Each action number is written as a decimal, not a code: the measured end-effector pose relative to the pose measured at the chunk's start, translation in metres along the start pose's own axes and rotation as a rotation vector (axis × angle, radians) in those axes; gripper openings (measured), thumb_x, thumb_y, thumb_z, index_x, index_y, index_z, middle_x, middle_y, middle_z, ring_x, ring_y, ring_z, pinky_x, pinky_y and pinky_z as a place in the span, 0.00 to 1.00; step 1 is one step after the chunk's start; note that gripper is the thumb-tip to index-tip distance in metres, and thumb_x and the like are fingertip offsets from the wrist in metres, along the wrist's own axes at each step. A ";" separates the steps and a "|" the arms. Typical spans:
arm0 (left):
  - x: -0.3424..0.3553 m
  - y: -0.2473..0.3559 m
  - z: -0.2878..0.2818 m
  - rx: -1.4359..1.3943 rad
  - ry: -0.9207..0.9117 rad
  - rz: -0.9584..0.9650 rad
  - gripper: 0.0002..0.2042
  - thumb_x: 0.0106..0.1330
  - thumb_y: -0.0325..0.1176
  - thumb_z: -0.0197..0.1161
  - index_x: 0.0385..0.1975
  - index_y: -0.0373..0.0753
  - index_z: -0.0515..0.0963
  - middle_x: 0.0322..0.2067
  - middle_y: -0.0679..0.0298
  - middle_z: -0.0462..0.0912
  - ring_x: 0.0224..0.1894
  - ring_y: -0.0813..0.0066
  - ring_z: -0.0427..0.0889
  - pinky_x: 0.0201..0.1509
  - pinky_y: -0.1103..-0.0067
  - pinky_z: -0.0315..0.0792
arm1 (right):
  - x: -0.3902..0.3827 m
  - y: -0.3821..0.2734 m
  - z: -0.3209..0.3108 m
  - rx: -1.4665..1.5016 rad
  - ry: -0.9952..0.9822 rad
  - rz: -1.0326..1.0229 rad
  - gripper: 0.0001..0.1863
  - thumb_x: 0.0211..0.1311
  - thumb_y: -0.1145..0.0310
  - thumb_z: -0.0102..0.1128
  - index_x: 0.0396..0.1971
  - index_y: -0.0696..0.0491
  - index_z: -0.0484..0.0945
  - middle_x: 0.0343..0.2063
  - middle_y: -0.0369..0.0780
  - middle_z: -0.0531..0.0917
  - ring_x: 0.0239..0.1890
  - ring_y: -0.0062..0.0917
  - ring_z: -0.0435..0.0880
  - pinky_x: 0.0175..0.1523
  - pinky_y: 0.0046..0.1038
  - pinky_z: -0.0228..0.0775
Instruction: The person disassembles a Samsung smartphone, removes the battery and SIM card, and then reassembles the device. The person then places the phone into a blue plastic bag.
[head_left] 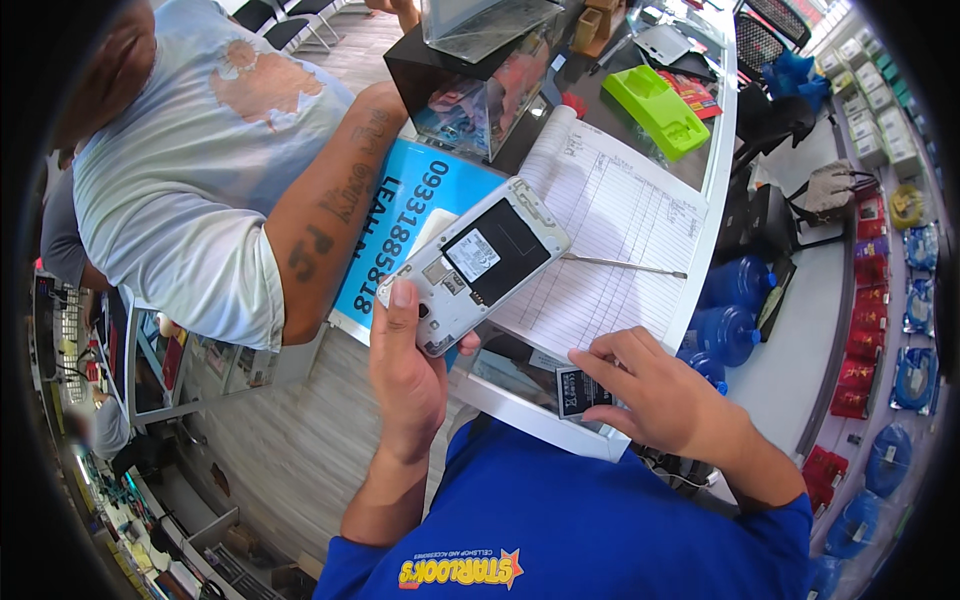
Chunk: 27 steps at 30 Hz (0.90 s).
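My left hand (408, 385) grips a white smartphone (437, 312) by its lower end, thumb on top. The phone's back cover is off, so its dark battery bay (515, 245) with a white label faces up. Near the counter's front edge, my right hand (665, 395) holds a flat black phone battery (577, 391) between thumb and fingers. Part of the battery is hidden under those fingers. Beyond the right hand, a thin metal tool (630, 264) lies across an open ruled notebook (620, 210) with handwriting.
A blue printed sign (395, 225) lies under the phone's far side. Another person's tattooed forearm (340, 210) rests by it. Behind are a clear acrylic box (470, 110) and a lime-green holder (655, 112). Blue water jugs (725, 335) stand right of the white-edged counter.
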<state>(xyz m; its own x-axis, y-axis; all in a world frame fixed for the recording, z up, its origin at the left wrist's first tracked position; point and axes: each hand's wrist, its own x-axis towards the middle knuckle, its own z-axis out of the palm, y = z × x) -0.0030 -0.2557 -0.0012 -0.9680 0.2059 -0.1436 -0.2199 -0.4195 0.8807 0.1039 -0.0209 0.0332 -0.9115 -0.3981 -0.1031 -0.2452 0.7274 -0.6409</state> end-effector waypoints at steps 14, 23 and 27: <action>-0.003 -0.002 0.004 -0.042 0.004 -0.009 0.18 0.82 0.46 0.47 0.57 0.38 0.71 0.43 0.59 0.84 0.33 0.77 0.81 0.32 0.79 0.76 | 0.015 0.022 -0.001 0.204 -0.022 -0.023 0.25 0.57 0.65 0.76 0.52 0.56 0.77 0.38 0.41 0.78 0.41 0.35 0.77 0.46 0.33 0.71; -0.002 -0.005 -0.007 0.027 0.100 -0.033 0.18 0.82 0.46 0.49 0.55 0.38 0.72 0.44 0.61 0.83 0.37 0.77 0.82 0.31 0.78 0.75 | 0.022 0.044 0.007 1.616 0.517 -0.015 0.15 0.68 0.76 0.64 0.52 0.55 0.75 0.46 0.45 0.85 0.50 0.28 0.84 0.58 0.29 0.75; -0.001 -0.006 -0.006 0.041 0.087 -0.031 0.17 0.82 0.46 0.48 0.55 0.39 0.72 0.44 0.61 0.83 0.37 0.77 0.81 0.32 0.78 0.75 | 0.019 0.041 0.017 1.518 0.585 -0.159 0.14 0.63 0.81 0.66 0.45 0.52 0.75 0.47 0.51 0.86 0.55 0.38 0.84 0.62 0.40 0.74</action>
<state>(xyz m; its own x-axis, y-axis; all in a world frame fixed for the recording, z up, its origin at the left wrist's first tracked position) -0.0017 -0.2584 -0.0093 -0.9680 0.1403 -0.2080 -0.2465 -0.3775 0.8926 0.0821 -0.0083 -0.0082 -0.9907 0.0996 0.0924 -0.1346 -0.6243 -0.7695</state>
